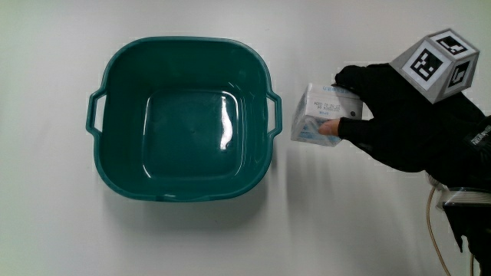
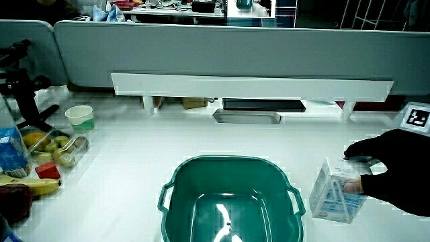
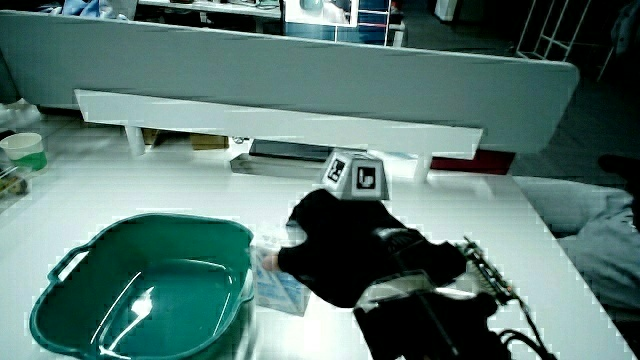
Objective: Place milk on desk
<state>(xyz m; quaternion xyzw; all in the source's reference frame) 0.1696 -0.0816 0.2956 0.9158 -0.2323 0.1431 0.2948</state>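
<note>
A small white and blue milk carton (image 1: 318,115) stands on the white table beside the teal basin (image 1: 123,161), close to one of its handles. The gloved hand (image 1: 399,115) wraps the carton, fingers over its upper edge and thumb on its face. In both side views the carton (image 2: 334,191) (image 3: 277,283) sits between the basin (image 2: 176,178) (image 3: 75,300) and the hand (image 2: 396,171) (image 3: 350,250). Whether the carton's base touches the table I cannot tell. The basin holds nothing.
A pale cup (image 2: 80,115) and a clear box of fruit (image 2: 50,149) stand near the table's edge in a side view, with a blue carton (image 2: 9,150) beside them. A white shelf (image 2: 248,86) runs along the grey partition. Cables (image 1: 441,230) trail by the forearm.
</note>
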